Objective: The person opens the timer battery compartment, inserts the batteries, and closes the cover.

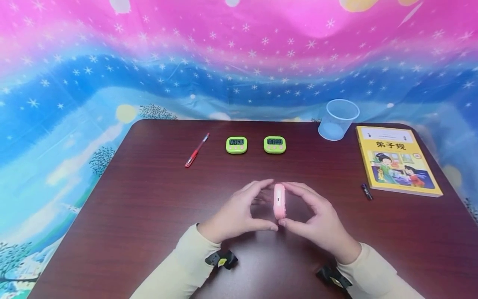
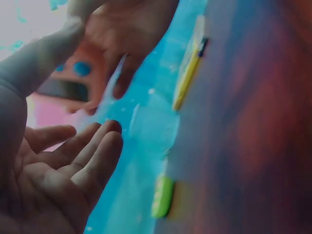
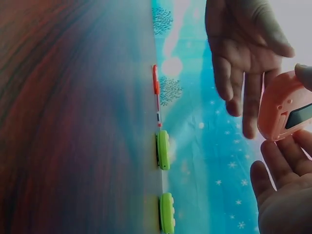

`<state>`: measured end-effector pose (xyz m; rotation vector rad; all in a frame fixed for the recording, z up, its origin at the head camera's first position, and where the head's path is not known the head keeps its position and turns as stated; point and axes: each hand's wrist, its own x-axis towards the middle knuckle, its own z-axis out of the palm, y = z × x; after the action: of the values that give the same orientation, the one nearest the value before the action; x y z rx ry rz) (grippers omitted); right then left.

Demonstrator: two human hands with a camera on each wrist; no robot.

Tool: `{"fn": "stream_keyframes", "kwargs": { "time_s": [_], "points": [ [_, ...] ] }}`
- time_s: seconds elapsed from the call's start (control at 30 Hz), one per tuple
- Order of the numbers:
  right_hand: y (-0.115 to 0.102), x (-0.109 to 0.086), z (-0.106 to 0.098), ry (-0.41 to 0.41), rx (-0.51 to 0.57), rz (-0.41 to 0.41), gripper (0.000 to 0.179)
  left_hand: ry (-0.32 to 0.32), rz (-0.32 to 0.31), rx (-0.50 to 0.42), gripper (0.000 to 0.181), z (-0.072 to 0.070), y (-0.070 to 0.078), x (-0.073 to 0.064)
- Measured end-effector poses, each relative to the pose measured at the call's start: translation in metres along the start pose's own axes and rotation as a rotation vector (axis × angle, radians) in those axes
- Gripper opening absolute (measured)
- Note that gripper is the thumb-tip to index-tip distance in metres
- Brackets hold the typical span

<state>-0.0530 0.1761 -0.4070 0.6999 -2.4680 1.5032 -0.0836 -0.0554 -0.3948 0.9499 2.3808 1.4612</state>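
Note:
Above the middle of the table, the right hand (image 1: 325, 220) pinches a pink timer (image 1: 279, 201) between thumb and fingertips. The timer stands on edge, a narrow side towards the head camera. Its dark screen and blue buttons (image 2: 82, 68) face the left hand in the left wrist view; its back shows in the right wrist view. Close to the timer's left side is the left hand (image 1: 237, 211), thumb and fingers spread in a loose C. In the right wrist view the left hand (image 3: 246, 53) has its fingers extended, apart from the timer.
Two green timers (image 1: 236, 145) (image 1: 274, 145) lie at the back middle, with a red pen (image 1: 197, 150) to their left. At the back right are a clear plastic cup (image 1: 337, 120), a yellow book (image 1: 399, 162) and a small dark cylinder (image 1: 367, 192).

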Motion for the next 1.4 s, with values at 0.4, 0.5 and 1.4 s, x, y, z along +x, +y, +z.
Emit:
{"fn": "stream_keyframes", "kwargs": {
  "time_s": [0.4,0.5,1.4],
  "points": [
    [0.001,0.001,-0.002,-0.02,-0.035,-0.04,0.072,0.043,0.111,-0.052,0.083,-0.004,0.002,0.001],
    [0.0,0.002,-0.002,-0.018,-0.034,-0.047,0.072,0.061,0.121,-0.071,0.077,-0.002,-0.001,0.001],
    [0.018,0.008,-0.02,-0.27,0.356,0.308,0.034,-0.166,0.234,0.082,0.067,0.004,-0.007,0.002]
  ]
}}
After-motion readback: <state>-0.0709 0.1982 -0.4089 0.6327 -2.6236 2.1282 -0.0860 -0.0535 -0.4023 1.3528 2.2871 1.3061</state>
